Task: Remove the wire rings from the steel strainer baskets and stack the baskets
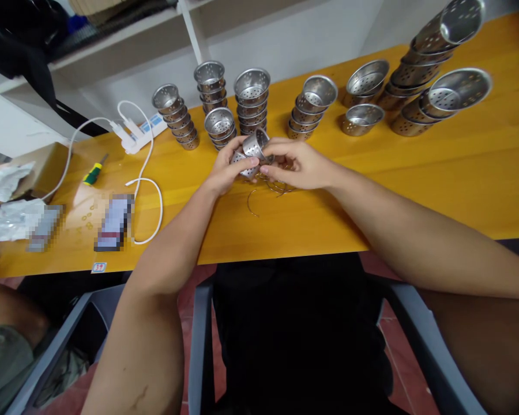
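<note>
Two small perforated metal cups are held together above the table between my hands. My left hand (225, 174) is closed around the lower perforated cup (245, 166), its thumb lying across the front. With bent fingers, my right hand (300, 164) grips the right side of the upper perforated cup (254, 145), which is tilted; its fingertips are partly hidden behind the metal. Thin curved wires (253, 206) lie on the table just below the hands. Right behind my left hand stands a short stack of perforated cups (219, 124).
More perforated cup stacks (251, 95) line the back, with taller ones (428, 63) at right. To the left are a power strip (142, 135), white cable (161, 202), screwdriver (94, 173), phone (113, 223), small rings (86, 218) and plastic bags (11, 222). Someone's leg (8, 311) shows at lower left.
</note>
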Demonstrator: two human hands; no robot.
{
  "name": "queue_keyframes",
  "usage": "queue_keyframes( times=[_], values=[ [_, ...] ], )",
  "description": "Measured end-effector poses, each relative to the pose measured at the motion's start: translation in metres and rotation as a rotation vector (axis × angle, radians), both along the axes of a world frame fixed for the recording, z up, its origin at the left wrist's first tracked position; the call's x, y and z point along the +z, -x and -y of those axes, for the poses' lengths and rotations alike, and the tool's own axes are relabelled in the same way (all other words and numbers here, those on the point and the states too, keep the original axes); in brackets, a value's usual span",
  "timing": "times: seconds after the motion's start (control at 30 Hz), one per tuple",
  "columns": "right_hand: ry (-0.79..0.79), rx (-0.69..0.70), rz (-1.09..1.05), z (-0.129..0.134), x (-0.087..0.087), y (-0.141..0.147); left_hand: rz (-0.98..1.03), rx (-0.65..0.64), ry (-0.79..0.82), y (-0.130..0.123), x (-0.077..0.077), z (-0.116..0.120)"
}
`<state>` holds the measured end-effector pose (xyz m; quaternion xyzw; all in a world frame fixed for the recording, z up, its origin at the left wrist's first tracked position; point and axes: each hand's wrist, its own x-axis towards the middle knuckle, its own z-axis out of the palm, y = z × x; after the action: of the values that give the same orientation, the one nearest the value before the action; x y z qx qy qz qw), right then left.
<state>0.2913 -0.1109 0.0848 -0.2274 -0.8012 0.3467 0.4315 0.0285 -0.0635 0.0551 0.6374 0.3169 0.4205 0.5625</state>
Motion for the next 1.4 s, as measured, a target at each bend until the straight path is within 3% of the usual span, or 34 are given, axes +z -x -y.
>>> queue_keyframes(
  times=[0.1,0.37,0.6,0.9,1.1,1.3,1.4],
  values=[
    [-0.07,0.047,0.137,-0.004,0.009,-0.017,-0.033,-0.063,0.08,-0.001,0.007,0.007],
    [-0.148,0.03,0.169,-0.004,0.023,-0.031,-0.082,-0.157,0.136,0.0,0.026,0.013],
    [-0.065,-0.018,0.165,0.001,0.033,-0.028,-0.066,-0.163,0.128,0.001,0.023,0.015],
    [0.114,-0.043,-0.033,-0.014,0.015,-0.018,-0.017,-0.154,0.114,-0.002,0.017,0.006],
    [0.461,0.025,-0.401,-0.016,0.019,-0.022,0.022,-0.086,0.127,-0.001,0.016,0.011],
    [0.232,-0.213,0.05,-0.035,-0.008,-0.035,0.041,0.082,0.124,-0.002,0.012,0.006],
    [0.149,-0.275,0.115,-0.036,-0.021,-0.033,0.046,0.098,0.12,-0.004,0.011,0.004]
  ],
)
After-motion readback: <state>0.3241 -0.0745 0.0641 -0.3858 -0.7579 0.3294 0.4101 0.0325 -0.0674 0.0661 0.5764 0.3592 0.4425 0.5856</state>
